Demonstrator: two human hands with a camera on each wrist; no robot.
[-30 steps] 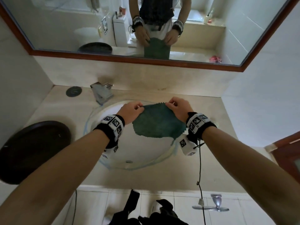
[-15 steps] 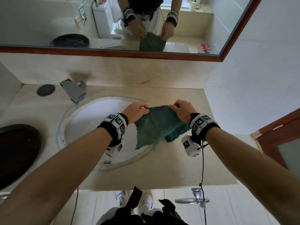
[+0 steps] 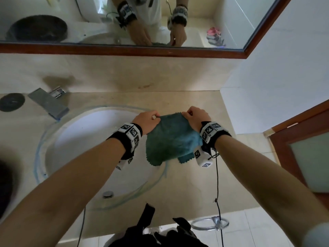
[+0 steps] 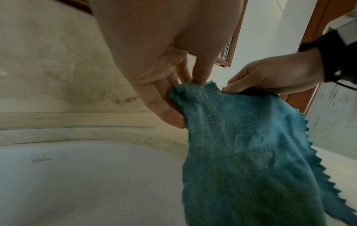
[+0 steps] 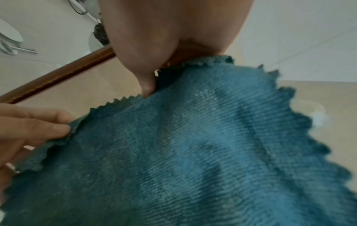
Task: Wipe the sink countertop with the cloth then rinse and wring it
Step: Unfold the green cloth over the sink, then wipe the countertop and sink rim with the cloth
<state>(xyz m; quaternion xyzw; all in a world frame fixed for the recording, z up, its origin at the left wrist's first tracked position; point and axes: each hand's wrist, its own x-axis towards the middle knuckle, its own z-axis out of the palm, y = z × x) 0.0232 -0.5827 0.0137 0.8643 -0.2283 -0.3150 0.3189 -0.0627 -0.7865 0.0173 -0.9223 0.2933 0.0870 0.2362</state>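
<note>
Small bathroom: beige marble-look surface w/ round white inset sink basin, wood-framed wall mirror above, flat grey metal faucet at back-left of basin, round black drain cover beside it. Large dark round tray partly visible at far left edge.

Teal microfibre cloth w/ zigzag-cut edges was held up in the air, hanging over the basin's right rim and the adjoining surface, not touching either as far as could be told. Left hand pinched one top corner between thumb and fingertips; right hand pinched the other top corner. Both grips closed on the cloth, top edge stretched between them, lower part draped loose w/ one fold at lower right.

Step, by my read: cloth being spread out ahead of wiping; no water seen running, cloth shows no drips. Wet or dry: couldn't tell.

Next move prob. calls for lowering cloth flat onto the surface right of the basin, shifting from corner pinch to a flat palm press, then sweeping. Rinse and wring not yet begun; faucet sat well apart from both hands.
</note>
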